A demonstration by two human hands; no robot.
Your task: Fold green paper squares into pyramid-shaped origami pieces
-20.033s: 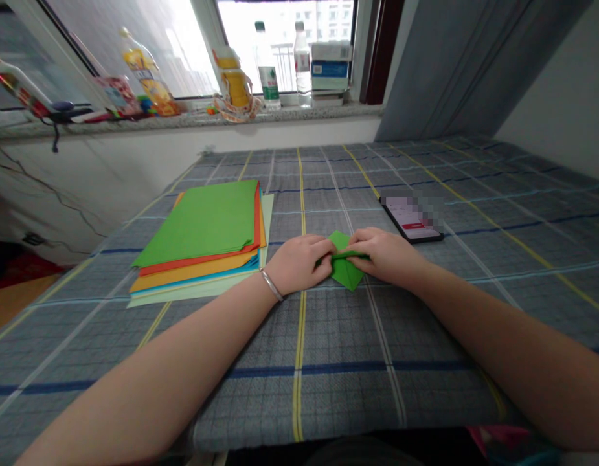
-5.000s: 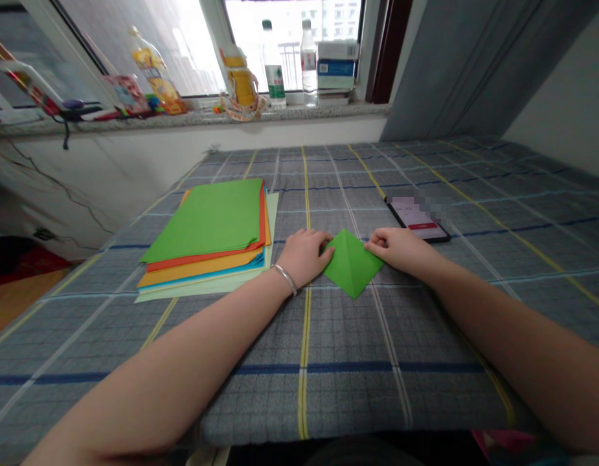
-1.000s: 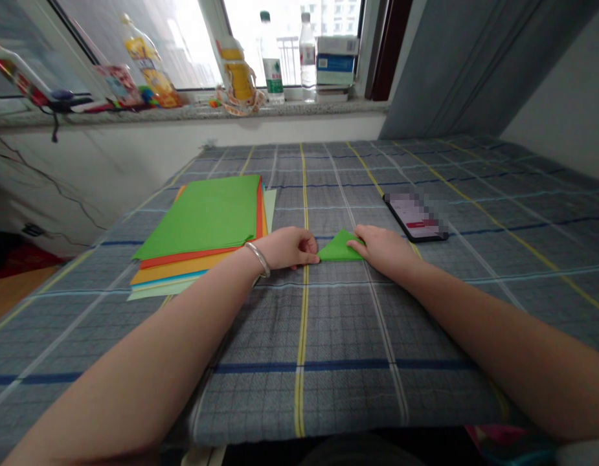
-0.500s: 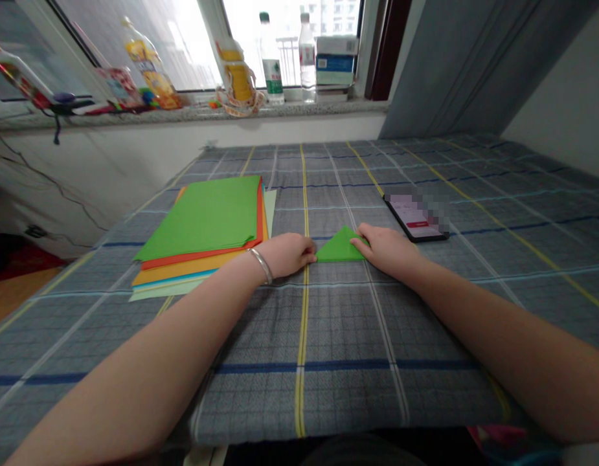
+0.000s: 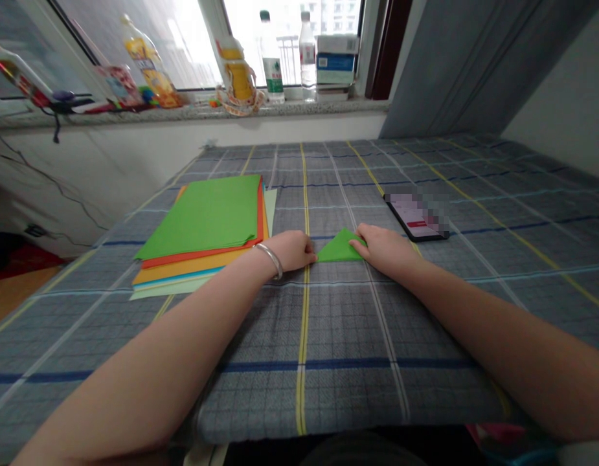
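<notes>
A small folded green paper triangle (image 5: pixel 339 248) lies on the checked tablecloth, its peak pointing away from me. My left hand (image 5: pixel 293 250), with a silver bangle at the wrist, pinches the triangle's left corner between closed fingers. At the other end my right hand (image 5: pixel 384 247) grips the right corner, thumb on top, and covers that part of the paper. Left of my hands is a stack of coloured paper (image 5: pixel 206 213), green on top, with red, orange, blue and pale green edges showing below.
Beyond my right hand lies a phone (image 5: pixel 416 217) with its screen lit. Along the windowsill (image 5: pixel 289 110) stand bottles, a yellow cup (image 5: pixel 238 74), boxes (image 5: pixel 335 61) and other small items. The tablecloth's near edge (image 5: pixel 348 430) runs just in front of me.
Both hands keep their hold on the green paper triangle, which has barely shifted. The bangle and left wrist have moved slightly to the right.
</notes>
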